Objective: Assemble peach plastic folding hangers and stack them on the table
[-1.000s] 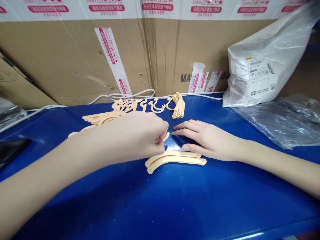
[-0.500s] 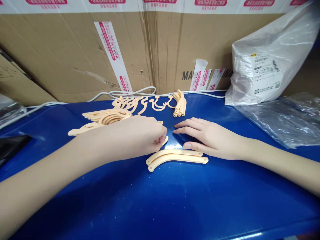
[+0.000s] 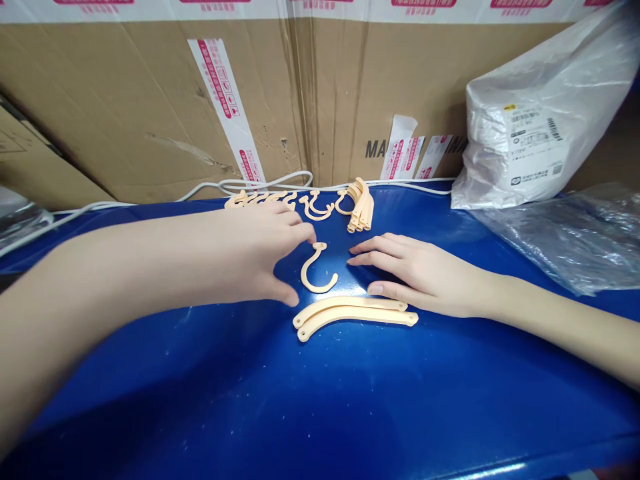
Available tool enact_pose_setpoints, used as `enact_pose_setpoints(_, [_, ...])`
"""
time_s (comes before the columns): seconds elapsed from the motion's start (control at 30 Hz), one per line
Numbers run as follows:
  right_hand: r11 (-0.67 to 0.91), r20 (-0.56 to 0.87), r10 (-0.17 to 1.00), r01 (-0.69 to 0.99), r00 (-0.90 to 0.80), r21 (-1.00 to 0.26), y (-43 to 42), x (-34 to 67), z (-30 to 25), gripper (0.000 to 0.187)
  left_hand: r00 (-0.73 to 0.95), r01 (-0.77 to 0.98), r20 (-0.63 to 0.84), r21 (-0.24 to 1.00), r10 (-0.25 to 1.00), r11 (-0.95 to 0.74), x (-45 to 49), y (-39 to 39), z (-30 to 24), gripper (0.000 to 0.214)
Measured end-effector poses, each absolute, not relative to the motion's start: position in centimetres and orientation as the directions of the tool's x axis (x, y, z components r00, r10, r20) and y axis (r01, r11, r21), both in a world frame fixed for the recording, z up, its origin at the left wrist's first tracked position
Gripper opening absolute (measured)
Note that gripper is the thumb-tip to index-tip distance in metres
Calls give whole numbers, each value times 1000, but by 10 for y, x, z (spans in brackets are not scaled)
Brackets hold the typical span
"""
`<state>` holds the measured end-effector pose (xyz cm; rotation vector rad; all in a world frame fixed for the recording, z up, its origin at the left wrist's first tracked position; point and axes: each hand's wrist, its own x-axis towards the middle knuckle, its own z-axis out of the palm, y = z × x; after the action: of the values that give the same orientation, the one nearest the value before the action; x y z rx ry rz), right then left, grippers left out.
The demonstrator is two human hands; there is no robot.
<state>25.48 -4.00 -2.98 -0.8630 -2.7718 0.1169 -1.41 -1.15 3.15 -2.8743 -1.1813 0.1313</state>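
A cream plastic hook (image 3: 306, 277) lies flat on the blue table, its eyelet end up and the curve toward me. Just left of it is my left hand (image 3: 273, 250), thumb and fingers apart, holding nothing. My right hand (image 3: 417, 270) rests on the table to the right of the hook, fingers spread and empty. In front of both hands lie two curved cream arms (image 3: 355, 311) side by side, with small holes at their ends. Behind my left hand, several more hooks (image 3: 316, 208) lie in a row, partly covered. A bundle of curved arms (image 3: 361, 208) sits farther back.
Cardboard boxes (image 3: 340, 87) stand along the back, with a white cable (image 3: 265, 183) at their foot. At the right are a white plastic parcel bag (image 3: 535, 120) and a crumpled clear plastic sheet (image 3: 575, 233). The blue table (image 3: 350, 407) extends toward me.
My left hand has let go of the hook, leaving it on the table, and has opened and moved left and up. The forearm now covers the pile at left. My right hand stays put.
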Motion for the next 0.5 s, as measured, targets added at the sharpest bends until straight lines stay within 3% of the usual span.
enact_pose_setpoints(0.13, [820, 202, 572, 550, -795, -155, -41, 254, -30, 47, 636, 718, -215, -187, 741, -671, -22, -7, 28, 82])
enact_pose_setpoints(0.33, [818, 197, 575, 551, -794, -167, -41, 254, -27, 47, 572, 806, -92, -119, 815, -579, -27, 15, 52, 67])
enact_pose_setpoints(0.4, [817, 198, 576, 551, -793, -171, -41, 255, -26, 47, 472, 870, -42, -138, 881, -473, -27, 25, 63, 59])
enact_pose_setpoints(0.5, [819, 204, 573, 546, -794, -175, -41, 255, -24, 47, 295, 930, -109, -196, 949, -311, -25, 42, 70, 56])
